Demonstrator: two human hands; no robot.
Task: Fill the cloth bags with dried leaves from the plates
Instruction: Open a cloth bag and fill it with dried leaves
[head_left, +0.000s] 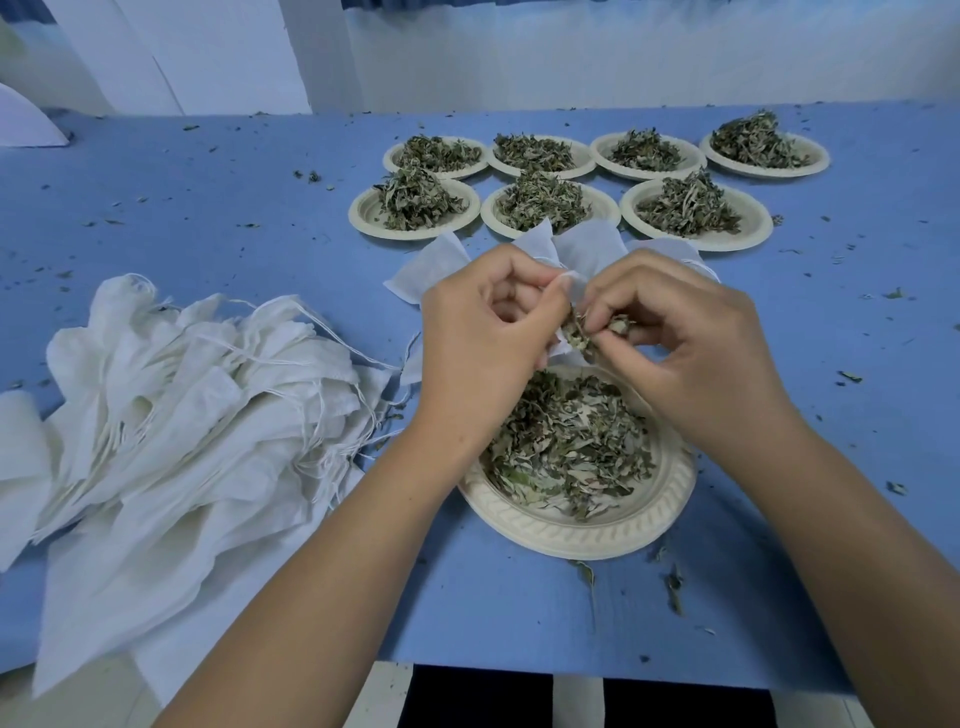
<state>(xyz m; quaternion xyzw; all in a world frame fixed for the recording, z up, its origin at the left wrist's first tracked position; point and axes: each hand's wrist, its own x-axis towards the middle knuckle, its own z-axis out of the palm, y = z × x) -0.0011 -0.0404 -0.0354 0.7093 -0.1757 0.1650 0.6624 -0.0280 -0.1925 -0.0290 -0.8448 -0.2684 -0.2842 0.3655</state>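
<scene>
A cream paper plate (582, 535) holding a heap of dried leaves (571, 441) sits near the table's front edge. Above it, my left hand (483, 338) pinches the mouth of a small white cloth bag (563, 345), which is mostly hidden between my hands. My right hand (691, 338) pinches a tuft of dried leaves (615, 326) at the bag's opening. More white cloth bags (587, 249) lie flat just behind my hands.
Several paper plates piled with dried leaves (550, 202) stand in two rows at the back. A large heap of empty white drawstring bags (176, 410) lies at the left. Leaf crumbs are scattered over the blue table cover (208, 208). The table's front edge runs below the plate.
</scene>
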